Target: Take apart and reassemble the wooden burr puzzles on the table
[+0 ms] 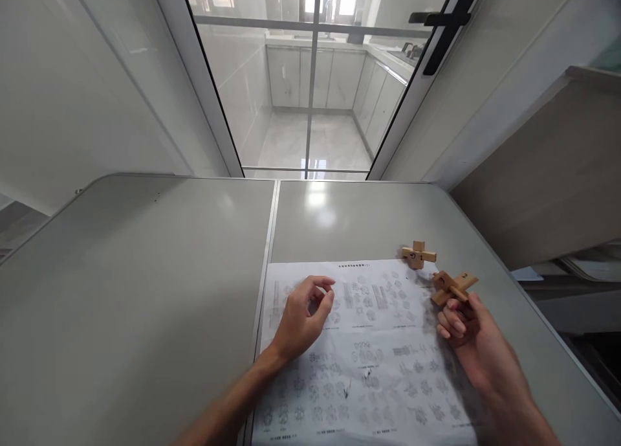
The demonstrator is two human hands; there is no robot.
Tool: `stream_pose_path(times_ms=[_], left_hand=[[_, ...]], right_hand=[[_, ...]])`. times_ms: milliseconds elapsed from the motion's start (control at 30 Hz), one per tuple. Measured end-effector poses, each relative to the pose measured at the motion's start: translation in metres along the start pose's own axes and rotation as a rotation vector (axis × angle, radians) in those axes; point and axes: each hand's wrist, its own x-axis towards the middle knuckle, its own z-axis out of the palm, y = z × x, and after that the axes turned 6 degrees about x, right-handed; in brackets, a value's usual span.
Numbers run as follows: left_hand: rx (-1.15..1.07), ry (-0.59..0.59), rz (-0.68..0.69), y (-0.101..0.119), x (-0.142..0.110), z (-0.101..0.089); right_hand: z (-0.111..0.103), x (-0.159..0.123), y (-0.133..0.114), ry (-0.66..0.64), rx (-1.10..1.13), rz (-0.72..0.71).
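My right hand is closed on a wooden burr puzzle, a partly joined cluster of crossed brown sticks with numbers marked on them. Thumb and fingers grip its lower side, above the right edge of a printed sheet. Just beyond it, by the sheet's top right corner, another small cluster of crossed wooden sticks stands on its own. Over the left part of the paper, my left hand is loosely curled, thumb and forefinger slightly apart, with nothing visible in it. Rows of small puzzle diagrams cover the creased sheet.
The grey table has a metal seam running through its middle. Its far edge meets a glass door with a black handle. A wooden panel and a shelf with papers stand at the right.
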Motion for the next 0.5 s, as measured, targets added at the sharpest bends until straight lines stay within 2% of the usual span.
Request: stream_pose_path(times_ms=[100, 200, 367, 500], left_hand=[[0.001, 0.003, 0.003, -0.001, 0.0, 0.0], [-0.007, -0.007, -0.012, 0.0, 0.001, 0.0], [-0.054, -0.024, -0.027, 0.002, 0.001, 0.0], [-0.07, -0.039, -0.018, 0.003, 0.002, -0.001]], right_hand=[[0.003, -0.003, 0.003, 0.016, 0.032, 0.027], [0.011, -0.018, 0.012, 0.017, -0.062, -0.024], [0.03, -0.058, 0.037, -0.062, -0.552, -0.086], [0.043, -0.077, 0.052, -0.262, -0.774, -0.128]])
